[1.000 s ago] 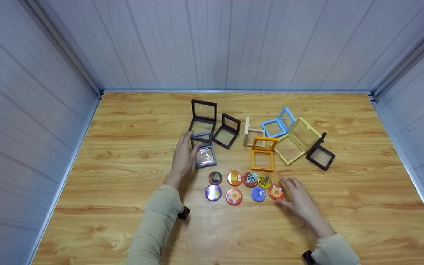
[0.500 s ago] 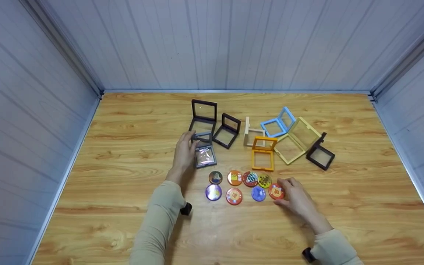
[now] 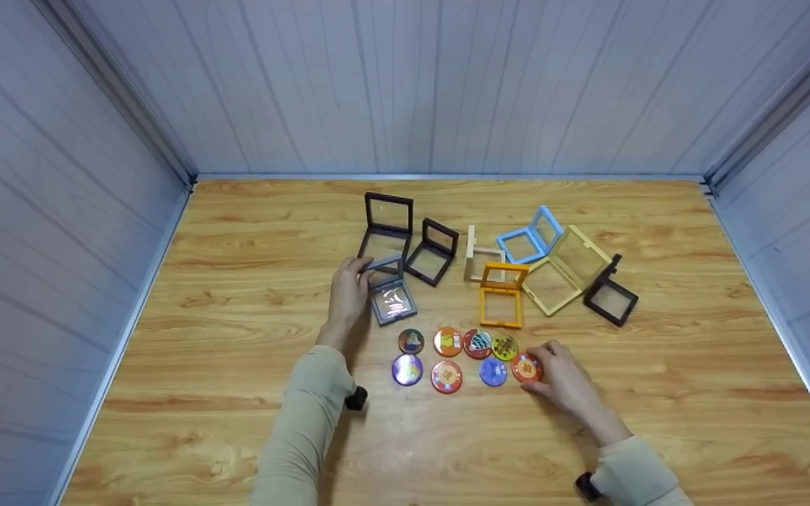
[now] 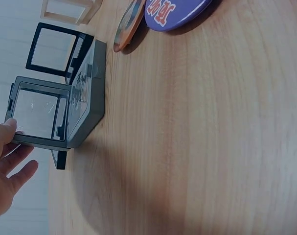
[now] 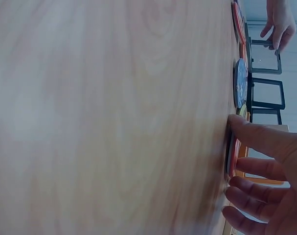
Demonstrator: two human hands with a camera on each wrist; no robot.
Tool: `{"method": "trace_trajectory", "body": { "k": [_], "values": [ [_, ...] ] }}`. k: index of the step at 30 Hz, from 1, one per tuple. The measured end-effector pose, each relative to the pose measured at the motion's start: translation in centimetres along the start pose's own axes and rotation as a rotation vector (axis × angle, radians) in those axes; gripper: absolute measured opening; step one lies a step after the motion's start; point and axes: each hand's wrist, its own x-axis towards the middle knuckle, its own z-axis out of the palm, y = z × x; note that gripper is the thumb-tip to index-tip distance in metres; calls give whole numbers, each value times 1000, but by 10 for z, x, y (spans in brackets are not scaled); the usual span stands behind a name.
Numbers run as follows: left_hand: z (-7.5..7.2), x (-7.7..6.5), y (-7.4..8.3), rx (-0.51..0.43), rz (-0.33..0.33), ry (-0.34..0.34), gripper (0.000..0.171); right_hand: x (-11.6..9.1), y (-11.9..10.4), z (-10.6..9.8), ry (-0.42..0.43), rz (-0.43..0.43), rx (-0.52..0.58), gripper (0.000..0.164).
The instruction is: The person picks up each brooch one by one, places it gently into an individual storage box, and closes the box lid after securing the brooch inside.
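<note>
Grey plastic, a square hinged frame with a clear window stands open on a wood-grain surface, its lid held by a person's left hand. The thumb lies on one side of the lid's outer corner and fingers lie behind it, pinching the rim, as the left wrist view shows. At the other side, the right hand pinches a round red badge with an orange centre, thumb and index finger at opposite edges, while the remaining fingers spread loosely beside it. The badge sits at the right end of the nearer of two rows.

To its left in that row are a round blue badge, a second red badge and a shiny purple badge. The farther row holds a dark brown-and-green badge, an orange badge, a red badge with a white-and-teal pattern and a yellow badge.

Behind the grey frame stands a large black frame, with a smaller black frame beside it. Farther right, also open, are frames in cream, orange, light blue, pale yellow and black. Beige sleeves cover both arms.
</note>
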Motion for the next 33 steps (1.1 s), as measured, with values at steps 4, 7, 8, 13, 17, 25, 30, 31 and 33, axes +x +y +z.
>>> {"method": "trace_trajectory", "body": {
  "k": [4, 7, 8, 13, 17, 25, 30, 31, 33],
  "values": [
    [-2, -2, 0, -8, -6, 3, 20, 0, 1, 3, 27, -23, 13, 48],
    [-3, -3, -1, -14, -13, 7, 20, -1, 1, 3, 32, -25, 34, 47],
    [-4, -4, -1, -17, -17, 9, 20, -1, 1, 3, 28, -22, 42, 47],
    [-6, -9, -1, -38, -22, 28, 19, -1, -1, 0, -4, 15, 82, 47],
    [-8, -13, -2, -46, -28, 45, 18, 0, -3, -3, -19, 39, 100, 47],
    [-13, -23, -1, -66, -66, 37, 19, 1, -11, -4, 0, 19, 102, 47],
    [-16, -29, -3, -63, -60, 59, 17, 4, -18, -5, 45, -44, 118, 47],
    [-16, -30, -3, -62, -49, 67, 17, 4, -20, -6, 52, -56, 122, 47],
    [-17, -32, -4, -60, -32, 81, 17, 6, -23, -6, 65, -80, 130, 47]
  ]
}}
